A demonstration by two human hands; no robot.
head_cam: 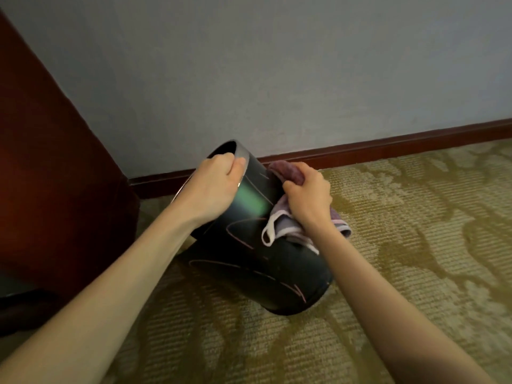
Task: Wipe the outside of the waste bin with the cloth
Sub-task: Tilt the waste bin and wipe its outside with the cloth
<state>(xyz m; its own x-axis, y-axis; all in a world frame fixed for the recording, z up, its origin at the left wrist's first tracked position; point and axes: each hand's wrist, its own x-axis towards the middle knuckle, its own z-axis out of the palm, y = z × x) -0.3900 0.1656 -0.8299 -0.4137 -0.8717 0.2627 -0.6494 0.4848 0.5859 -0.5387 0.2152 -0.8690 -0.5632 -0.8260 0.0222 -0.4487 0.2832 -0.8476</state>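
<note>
A glossy black round waste bin [257,267] lies tilted on the carpet, its open mouth pointing up and to the left toward the wall. My left hand [214,187] grips the metal rim at the mouth, fingers curled over the edge. My right hand [307,195] is closed on a purple cloth [279,225] with a pale border and presses it against the bin's upper right side. Part of the cloth hangs loose below my wrist.
A patterned beige carpet [401,245] covers the floor. A grey wall [277,79] with a dark red skirting board [388,145] runs just behind the bin. Dark brown wooden furniture [55,189] stands close on the left.
</note>
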